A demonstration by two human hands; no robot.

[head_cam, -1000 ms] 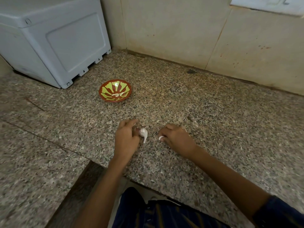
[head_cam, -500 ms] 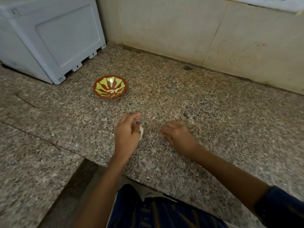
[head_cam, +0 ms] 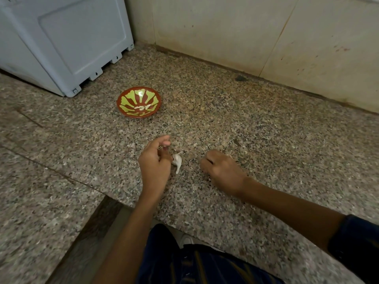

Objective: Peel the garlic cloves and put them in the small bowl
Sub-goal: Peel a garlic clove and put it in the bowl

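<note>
Left hand (head_cam: 154, 162) pinches the garlic (head_cam: 177, 160) against the counter (head_cam: 256, 140), thumb and fingers curled on it, probably to steady it while a clove gets pulled off. Right hand (head_cam: 222, 171) is fisted just beside, knuckles up; can't tell if it holds a clove or skin, the palm is hidden. Bowl (head_cam: 139, 102) sits farther back, well apart, with a few peeled cloves (head_cam: 143, 108) in it. Placed within reach for drop-offs, clear of the peeling mess.
</note>
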